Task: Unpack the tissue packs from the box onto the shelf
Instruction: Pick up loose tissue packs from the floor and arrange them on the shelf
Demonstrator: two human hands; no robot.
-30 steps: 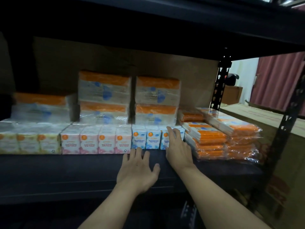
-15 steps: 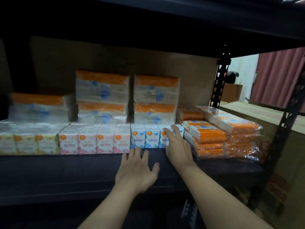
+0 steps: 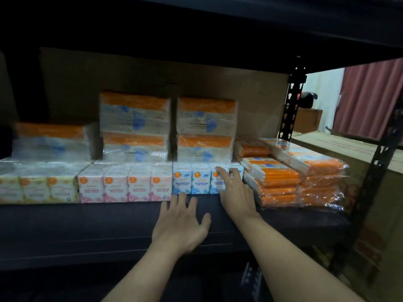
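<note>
From the head camera, your right hand lies against the front of the blue packs, at the right end of that row. Its grip is open: the fingers are spread and nearly straight, pressing on the pack faces rather than curling round anything. That looks like a squaring-up push, seating the row back against the tall orange-topped bundles behind it.

Your left hand rests palm down on the bare front of the shelf, and its grip is open too, holding nothing. Its fingertips sit just at the foot of the blue row's left end. It probably steadies you while you lean in.

The tissue packs are sorted by kind, which explains the layout:
- The yellow packs are on the left.
- The pink packs come next and touch the blue ones.
- The flat orange packs are stacked just beside your right hand.

Small packs stand in front and big bundles behind, so every label faces you.

The box you are unpacking does not show in this view, so you cannot judge from here how many packs remain. No pack is in either hand. The blue row sits slightly farther back than the pink fronts, and you may want the two flush.
</note>
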